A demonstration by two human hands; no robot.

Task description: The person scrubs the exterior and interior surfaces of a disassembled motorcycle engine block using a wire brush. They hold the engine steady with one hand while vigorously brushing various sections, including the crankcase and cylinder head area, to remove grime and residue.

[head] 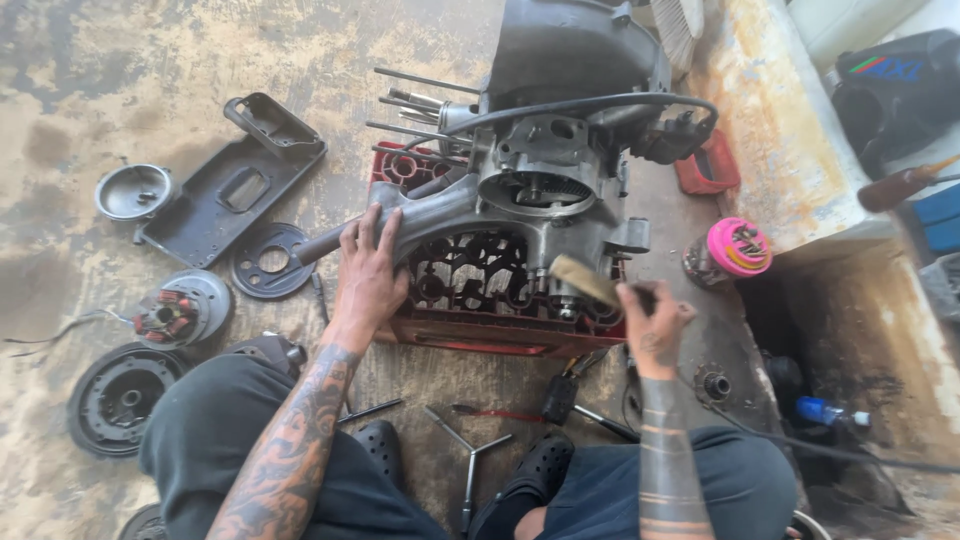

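Observation:
A grey scooter engine case rests on a red plastic crate in the middle of the floor. My left hand lies flat on the engine's left arm, fingers spread, holding it steady. My right hand grips a paintbrush whose bristles touch the lower right edge of the engine case. A black hose loops over the top of the engine.
Loose parts lie on the stained floor at left: a black cover plate, a round cap, a disc, a stator, a drum. A Y-wrench, screwdriver, pink-lidded tin and blue bottle lie near.

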